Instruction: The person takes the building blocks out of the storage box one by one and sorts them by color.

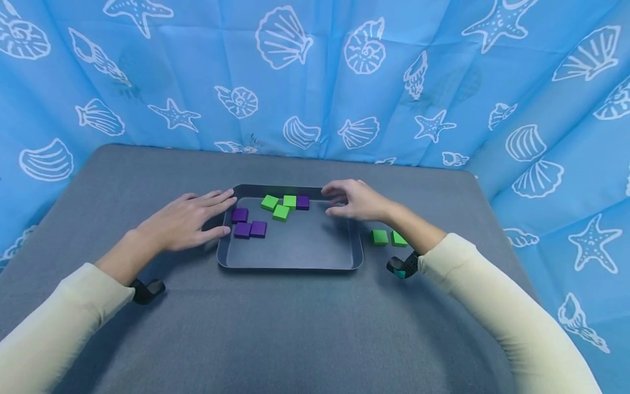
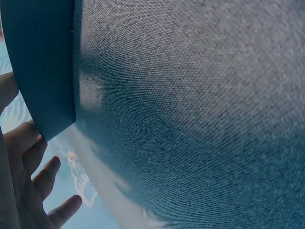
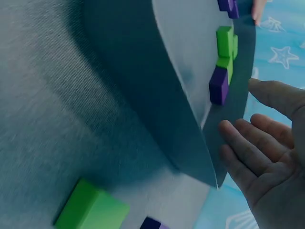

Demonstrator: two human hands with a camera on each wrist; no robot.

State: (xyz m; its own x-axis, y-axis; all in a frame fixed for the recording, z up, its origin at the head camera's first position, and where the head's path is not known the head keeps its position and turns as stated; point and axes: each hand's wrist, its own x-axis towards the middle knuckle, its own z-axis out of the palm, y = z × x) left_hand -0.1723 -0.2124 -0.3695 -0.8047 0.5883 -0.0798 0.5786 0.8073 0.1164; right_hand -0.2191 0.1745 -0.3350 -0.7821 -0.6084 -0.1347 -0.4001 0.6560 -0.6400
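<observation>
A dark grey baking tray (image 1: 295, 249) lies on the grey cloth between both hands. Inside it, purple blocks (image 1: 258, 229) and green blocks (image 1: 281, 213) cluster toward the left and back. My left hand (image 1: 184, 221) is spread with straight fingers, the tips right at the tray's left rim. Over the tray's back right corner hovers my right hand (image 1: 359, 200), fingers loosely bent with nothing between them. The right wrist view shows that empty palm (image 3: 281, 181) beside the tray wall (image 3: 143, 90). Outside the tray, two green blocks (image 1: 379, 237) lie to the right, one partly hidden by the forearm.
In the right wrist view a purple block (image 3: 151, 223) also lies outside the tray, near a green block (image 3: 93, 205). A blue curtain (image 1: 315, 82) with white shells hangs behind the table (image 1: 275, 328) and along its right side.
</observation>
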